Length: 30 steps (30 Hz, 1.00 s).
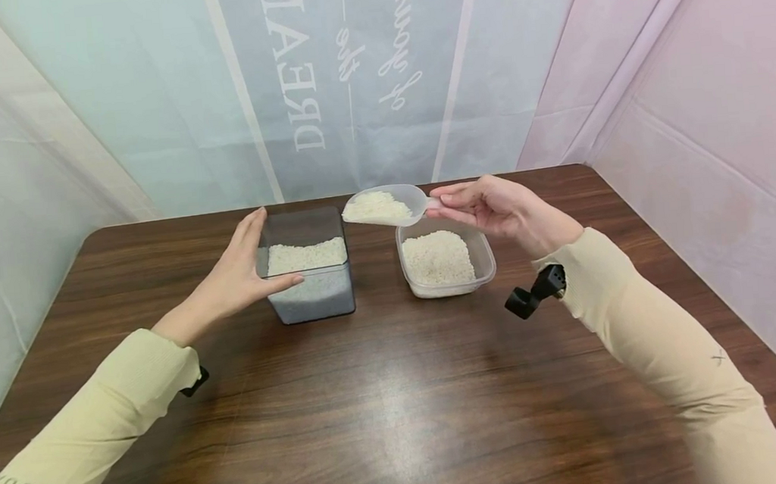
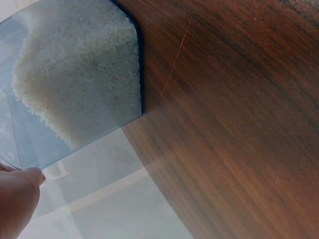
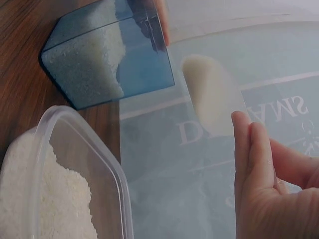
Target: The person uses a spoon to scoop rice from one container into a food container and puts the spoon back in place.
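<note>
OK, the surface [image 1: 373, 403] is carrying the smoky bin [image 1: 317, 299], part-filled with rice [image 1: 307, 256], and the clear tub [image 1: 461, 285] of rice on its right. Left hand [image 1: 235, 277] is touching the bin's left side, grip spread; right hand [image 1: 503, 206] is holding the scoop [image 1: 415, 196] raised near both containers, grip pinching its handle [image 1: 434, 203], rice lying in it.

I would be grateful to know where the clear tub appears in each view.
Head: the clear tub stands just right of centre.
Left wrist: not in it.
Right wrist: lower left, cut off by the edge.
Shared landmark: the blue-grey bin.
</note>
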Motion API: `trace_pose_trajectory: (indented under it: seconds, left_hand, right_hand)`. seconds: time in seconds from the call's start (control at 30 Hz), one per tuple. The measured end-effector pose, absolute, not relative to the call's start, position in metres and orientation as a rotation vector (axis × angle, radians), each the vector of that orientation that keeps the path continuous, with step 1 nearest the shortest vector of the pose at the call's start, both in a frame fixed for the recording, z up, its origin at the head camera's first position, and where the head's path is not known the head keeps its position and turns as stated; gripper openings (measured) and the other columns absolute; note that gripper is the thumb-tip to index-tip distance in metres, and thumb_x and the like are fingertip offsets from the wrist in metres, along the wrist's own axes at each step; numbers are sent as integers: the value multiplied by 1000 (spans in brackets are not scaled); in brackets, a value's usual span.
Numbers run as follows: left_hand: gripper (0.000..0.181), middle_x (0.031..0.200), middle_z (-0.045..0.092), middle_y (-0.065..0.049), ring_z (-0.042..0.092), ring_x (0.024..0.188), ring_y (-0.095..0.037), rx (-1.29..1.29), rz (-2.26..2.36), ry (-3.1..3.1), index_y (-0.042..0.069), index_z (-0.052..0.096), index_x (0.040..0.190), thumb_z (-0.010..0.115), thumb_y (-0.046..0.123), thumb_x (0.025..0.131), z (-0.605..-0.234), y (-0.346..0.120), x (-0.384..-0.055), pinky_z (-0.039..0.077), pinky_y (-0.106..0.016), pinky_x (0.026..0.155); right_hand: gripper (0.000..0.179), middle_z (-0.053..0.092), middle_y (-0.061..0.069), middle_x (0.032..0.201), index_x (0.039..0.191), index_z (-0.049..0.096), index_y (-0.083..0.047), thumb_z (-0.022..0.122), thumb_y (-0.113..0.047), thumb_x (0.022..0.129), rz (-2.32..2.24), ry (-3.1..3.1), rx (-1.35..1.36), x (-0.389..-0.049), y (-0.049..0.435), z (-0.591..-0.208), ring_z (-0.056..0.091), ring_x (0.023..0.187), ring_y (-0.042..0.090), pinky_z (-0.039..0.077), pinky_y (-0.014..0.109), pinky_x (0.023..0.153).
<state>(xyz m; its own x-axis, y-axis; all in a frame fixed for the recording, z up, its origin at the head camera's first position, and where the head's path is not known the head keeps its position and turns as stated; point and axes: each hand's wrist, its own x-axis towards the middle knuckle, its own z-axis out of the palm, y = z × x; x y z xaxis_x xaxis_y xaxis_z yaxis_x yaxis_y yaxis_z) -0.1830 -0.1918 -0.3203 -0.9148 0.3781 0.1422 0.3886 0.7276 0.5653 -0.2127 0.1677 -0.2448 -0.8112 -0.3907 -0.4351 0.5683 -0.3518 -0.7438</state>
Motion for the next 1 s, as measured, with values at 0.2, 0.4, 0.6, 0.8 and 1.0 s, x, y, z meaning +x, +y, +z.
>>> trace_pose_trajectory:
  seconds: [0.2,0.4,0.6,0.8,1.0]
  left_hand:
    - [107,151,1,-15,11,136,-33,-642,-967,-2905,7,-2,147,70,44,76,-320,-192,-182,21,-56,102]
    - [107,151,1,-12,12,136,-32,-647,-980,-2902,8,-2,147,70,44,76,-321,-192,-183,21,-56,102]
    - [107,151,2,-12,13,135,-33,-650,-986,-2899,8,-2,147,70,44,76,-320,-192,-183,22,-56,101]
    - [107,151,2,-13,13,135,-33,-644,-983,-2899,8,-2,147,70,44,76,-321,-192,-182,22,-56,101]
    - [107,151,3,-13,13,136,-33,-639,-976,-2897,7,-1,147,70,44,75,-322,-191,-182,22,-55,101]
  right_hand:
    - [20,66,23,90,92,65,10,48,17,85,-2209,1263,313,-210,180,-245,66,82,31,49,25,79]
    - [20,65,23,89,93,63,9,45,15,87,-2198,1291,268,-212,188,-249,66,79,30,50,24,77]
    - [19,65,21,88,92,63,9,45,15,87,-2206,1307,261,-211,198,-251,66,79,30,49,23,78]
    - [20,65,22,88,93,62,9,45,16,86,-2214,1292,271,-210,209,-253,66,80,29,49,24,79]
    - [21,65,24,88,92,63,9,44,16,87,-2220,1258,282,-207,220,-255,66,81,30,49,25,79]
